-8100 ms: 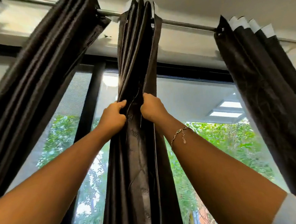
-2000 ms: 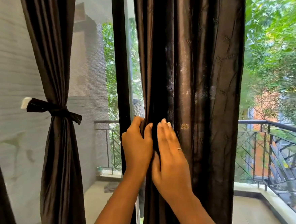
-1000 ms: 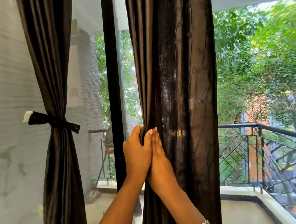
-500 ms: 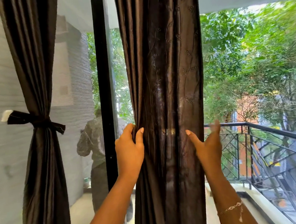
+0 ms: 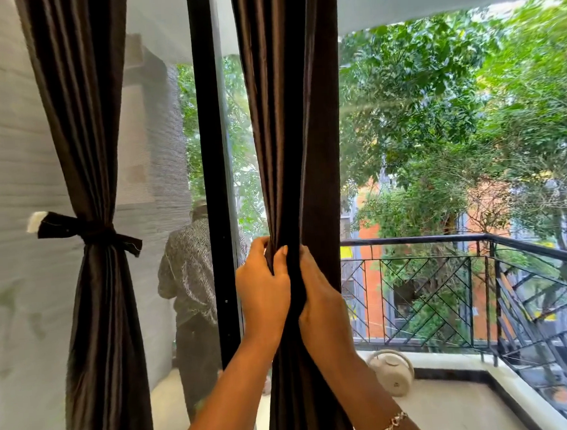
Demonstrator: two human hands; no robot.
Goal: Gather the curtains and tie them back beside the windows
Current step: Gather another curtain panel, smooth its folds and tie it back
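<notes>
Here, the middle curtain (image 5: 291,147) hangs just right of the black window frame (image 5: 212,152), bunched between my hands. My left hand (image 5: 264,290) pinches its folds and my right hand (image 5: 321,299) wraps them, the two clamped close together. I should squeeze every pleat in evenly, leaving none loose, then bind it like the knotted tie-back (image 5: 88,230) at left.

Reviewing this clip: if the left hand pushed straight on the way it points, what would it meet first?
The left hand grips the middle curtain, so that fabric comes first; window glass probably lies just behind, though depth is unclear.
</notes>
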